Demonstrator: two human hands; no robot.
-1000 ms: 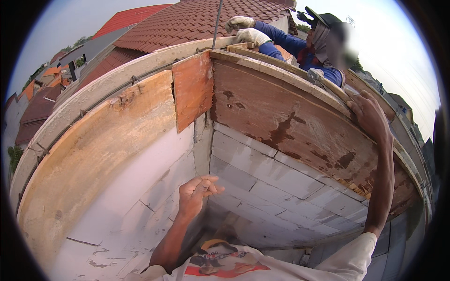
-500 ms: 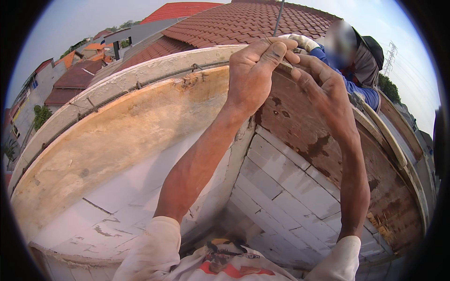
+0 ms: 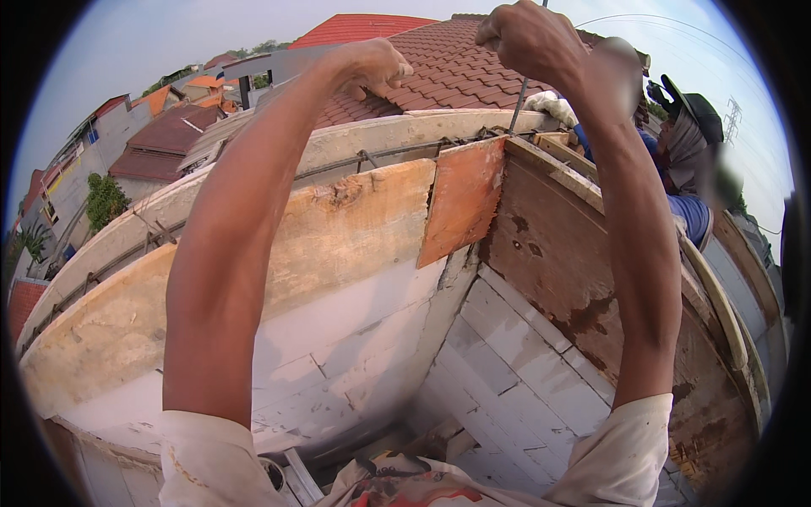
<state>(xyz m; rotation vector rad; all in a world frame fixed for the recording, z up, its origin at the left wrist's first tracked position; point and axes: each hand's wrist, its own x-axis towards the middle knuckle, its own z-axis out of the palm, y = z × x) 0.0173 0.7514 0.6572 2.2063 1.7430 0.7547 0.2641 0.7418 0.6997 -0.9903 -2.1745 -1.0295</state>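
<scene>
Both my arms are raised above the wall corner. My left hand (image 3: 376, 63) is closed, fingers curled, against the tiled roof in the background; what it holds, if anything, is too small to make out. My right hand (image 3: 528, 38) is closed high beside a thin upright metal rod (image 3: 517, 110); its contents are hidden. Below them are a pale plywood board (image 3: 321, 220), an orange board (image 3: 460, 198) at the corner and a dark stained form board (image 3: 541, 262). Steel bars (image 3: 367, 159) run along the pale concrete edge (image 3: 397, 127).
A co-worker (image 3: 688, 148) in a hat and blue sleeves leans over the right-hand boards, with a gloved hand (image 3: 549, 106) near the corner. White block walls (image 3: 355, 338) drop to a dark space below. Tiled roofs (image 3: 448, 68) and other buildings lie beyond.
My hands, together at the corner half a second ago, have risen and moved apart, the left one leftward. The orange board they covered shows again.
</scene>
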